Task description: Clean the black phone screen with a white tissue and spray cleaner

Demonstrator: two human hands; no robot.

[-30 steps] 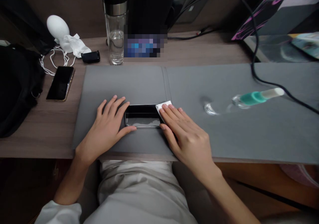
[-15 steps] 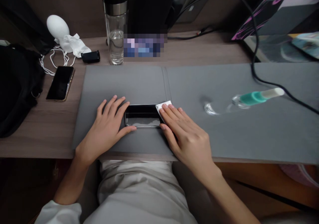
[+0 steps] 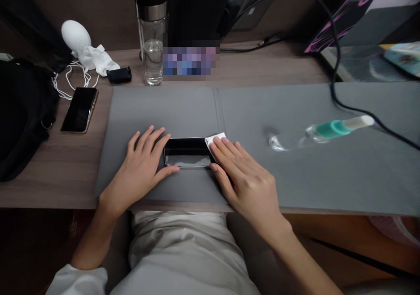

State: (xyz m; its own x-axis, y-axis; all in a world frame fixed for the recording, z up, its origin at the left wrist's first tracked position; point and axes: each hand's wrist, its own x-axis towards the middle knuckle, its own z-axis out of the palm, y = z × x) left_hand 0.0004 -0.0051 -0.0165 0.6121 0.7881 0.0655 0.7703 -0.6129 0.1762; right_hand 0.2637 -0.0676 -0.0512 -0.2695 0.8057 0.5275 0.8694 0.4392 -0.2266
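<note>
Black-glass smartphone (image 3: pixel 188 152) lies flat on a grey desk mat (image 3: pixel 157 107) between a person's two bare hands, its right end partly hidden under the right hand (image 3: pixel 247 181). Fingers (image 3: pixel 226 145) of that hand lie extended on a white wipe (image 3: pixel 215 140), pinning it to the phone's corner, the grip open and not closed around anything. The left hand (image 3: pixel 139 168) rests spread at the phone's left end, its grip also open, thumb (image 3: pixel 167 169) along the near edge. Beyond, a glass water bottle (image 3: pixel 152 37) with a dark lid holds water in its lower part; a pixelated patch (image 3: pixel 190 60) masks what stands beside it. A clear bottle (image 3: pixel 321 133) with a teal band lies on its side on the mat, with open mat between it and the right hand. A second smartphone (image 3: pixel 79 110) sits on the bench (image 3: pixel 49 185) at left, near tangled white cords (image 3: pixel 70 83) and a black bag (image 3: pixel 22 116) cut off by the frame.
</note>
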